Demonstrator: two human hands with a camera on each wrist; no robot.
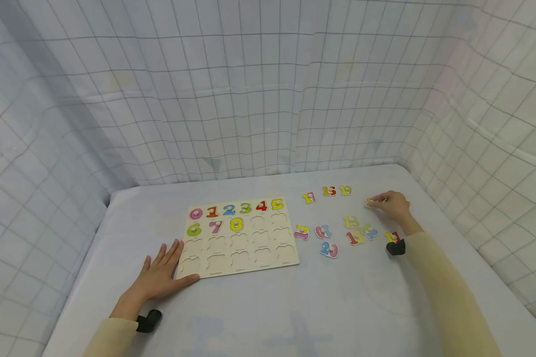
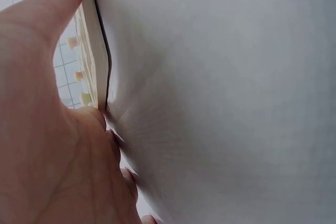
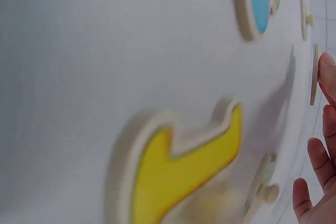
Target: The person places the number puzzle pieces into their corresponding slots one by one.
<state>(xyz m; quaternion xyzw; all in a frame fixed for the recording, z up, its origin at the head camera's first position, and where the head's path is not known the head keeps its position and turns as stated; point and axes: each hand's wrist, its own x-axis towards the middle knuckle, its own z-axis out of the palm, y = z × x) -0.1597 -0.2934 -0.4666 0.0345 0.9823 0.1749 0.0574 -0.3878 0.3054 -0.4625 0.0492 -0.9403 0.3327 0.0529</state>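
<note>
A wooden number puzzle board (image 1: pixel 232 243) lies flat on the table, with the numbers 0 to 8 set in its upper rows and bare recesses below. My left hand (image 1: pixel 161 275) rests spread at the board's lower left corner, its thumb along the front edge. In the left wrist view the thumb and finger touch the board's side (image 2: pixel 97 51). Out to the right, my right hand (image 1: pixel 393 206) pinches a small number piece (image 1: pixel 368 202). The right wrist view shows that piece (image 3: pixel 314 74) edge-on, raised off the table; its number cannot be read.
Several loose two-digit pieces lie right of the board, among them a 17 (image 1: pixel 309 198), a 15 (image 1: pixel 329 191) and a 20 (image 1: pixel 329 250). A yellow-and-red piece (image 1: pixel 392 238) lies under the right wrist. Gridded white curtains (image 1: pixel 268 99) surround the white table (image 1: pixel 330 307).
</note>
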